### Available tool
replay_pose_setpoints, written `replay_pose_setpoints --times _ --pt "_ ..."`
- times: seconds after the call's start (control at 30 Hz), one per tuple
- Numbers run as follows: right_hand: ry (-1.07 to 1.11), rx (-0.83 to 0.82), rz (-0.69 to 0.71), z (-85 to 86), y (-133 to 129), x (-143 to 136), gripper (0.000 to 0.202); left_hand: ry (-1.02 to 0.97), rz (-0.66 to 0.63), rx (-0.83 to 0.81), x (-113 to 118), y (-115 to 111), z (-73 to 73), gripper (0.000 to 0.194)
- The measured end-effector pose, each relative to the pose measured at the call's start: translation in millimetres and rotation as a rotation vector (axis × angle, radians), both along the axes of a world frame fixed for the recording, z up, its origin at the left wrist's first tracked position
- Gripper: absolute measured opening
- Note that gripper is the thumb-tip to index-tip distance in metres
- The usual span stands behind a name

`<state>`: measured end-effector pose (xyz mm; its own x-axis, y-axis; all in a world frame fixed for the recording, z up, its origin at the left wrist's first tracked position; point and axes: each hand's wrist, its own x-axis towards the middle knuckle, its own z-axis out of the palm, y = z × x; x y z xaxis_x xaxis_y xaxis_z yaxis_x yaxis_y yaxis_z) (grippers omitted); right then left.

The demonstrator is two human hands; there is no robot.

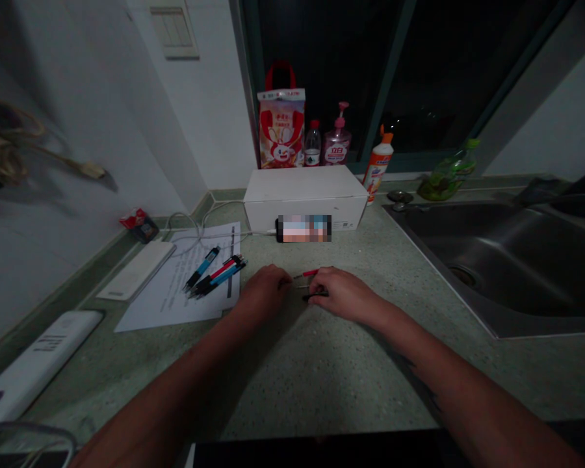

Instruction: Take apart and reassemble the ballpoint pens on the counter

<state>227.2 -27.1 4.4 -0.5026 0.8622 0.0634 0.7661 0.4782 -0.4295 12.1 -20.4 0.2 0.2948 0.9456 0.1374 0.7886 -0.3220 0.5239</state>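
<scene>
Over the middle of the counter, my left hand (pixel 269 287) has its fingers closed in a pinch; what lies between them is too dark to make out. Close on its right, my right hand (pixel 340 292) is closed with its fingertips pointing down among small pen parts. A red pen part (pixel 311 273) with a thin metallic end sticks out beside its index finger. Under its fingertips is a black pen part (pixel 320 295). A thin pale rod (pixel 301 286), perhaps a refill, spans the gap between both hands. Several blue, red and black pens (pixel 219 278) lie left of my hands.
Printed paper (pixel 175 312) lies under the pens. Beyond my hands, a phone (pixel 304 229) with a cable leans against a white box (pixel 305 185). A white power bank-like slab (pixel 136 270) and a long white device (pixel 43 357) are left. The steel sink (pixel 468 312) is right.
</scene>
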Motion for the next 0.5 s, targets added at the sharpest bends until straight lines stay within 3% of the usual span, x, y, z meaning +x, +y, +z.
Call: replay_pose_setpoints --times 0.23,0.5 --pt "0.149 0.134 -0.08 3.5 -0.1 -0.5 0.012 -0.473 -0.011 -0.195 6.0 -2.0 4.9 0.007" --pt "0.227 0.169 -0.069 7.5 -1.9 -1.9 0.012 -0.54 -0.02 -0.264 6.3 -1.7 5.9 0.003"
